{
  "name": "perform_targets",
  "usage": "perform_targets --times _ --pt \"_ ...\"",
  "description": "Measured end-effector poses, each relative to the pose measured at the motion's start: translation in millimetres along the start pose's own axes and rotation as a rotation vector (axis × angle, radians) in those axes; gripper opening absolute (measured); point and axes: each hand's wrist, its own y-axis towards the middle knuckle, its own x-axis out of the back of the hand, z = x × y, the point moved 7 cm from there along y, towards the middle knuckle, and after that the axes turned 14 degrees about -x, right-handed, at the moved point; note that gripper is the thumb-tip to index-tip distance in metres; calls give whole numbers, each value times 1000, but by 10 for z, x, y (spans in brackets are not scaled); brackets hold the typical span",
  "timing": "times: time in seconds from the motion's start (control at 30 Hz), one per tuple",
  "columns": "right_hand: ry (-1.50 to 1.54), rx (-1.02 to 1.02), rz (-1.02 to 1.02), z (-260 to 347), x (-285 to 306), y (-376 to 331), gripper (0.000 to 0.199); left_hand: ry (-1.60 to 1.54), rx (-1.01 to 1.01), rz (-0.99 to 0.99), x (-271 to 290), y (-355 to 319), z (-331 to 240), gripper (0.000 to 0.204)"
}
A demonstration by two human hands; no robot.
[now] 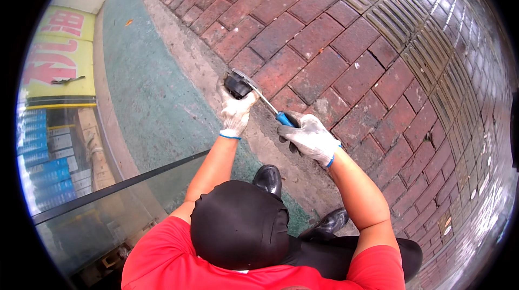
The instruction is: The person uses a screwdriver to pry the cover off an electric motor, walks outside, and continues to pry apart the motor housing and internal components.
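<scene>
My left hand (236, 111), in a white work glove with a blue cuff edge, is closed around a small black rounded part (237, 85) with a thin grey metal edge along its far side. Opposite it, my right hand (313, 137), in a matching glove with grey fingers, grips the blue handle of a screwdriver (284, 119). The metal shaft points away to the upper left, and its end meets the metal edge of the black part. Exactly where the tip touches is too small to make out. Both hands are above the seam between concrete and brick.
Red brick paving (319, 36) spreads ahead and right, with ribbed yellowish tiles (400, 14) beyond. A green painted strip (157, 79) lies to the left, beside a glass case (70, 144) holding blue boxes. Its dark-framed glass panel (130, 184) reaches close to my left arm. Black shoes (267, 179) are below.
</scene>
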Motion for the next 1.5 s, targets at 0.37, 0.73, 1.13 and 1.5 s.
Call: perform_targets --times 0.37,0.73,1.13,1.5 --pt "-572 349 -590 59 -116 -11 49 247 -116 -53 9 44 -85 103" --pt "-644 281 -670 57 -199 39 49 142 144 -82 -2 -30 19 101" --pt "-37 -87 -23 -30 -128 86 34 1 36 39 40 -34 82 99" --pt "-491 117 -540 -129 -81 300 24 286 10 -15 -21 -41 39 103"
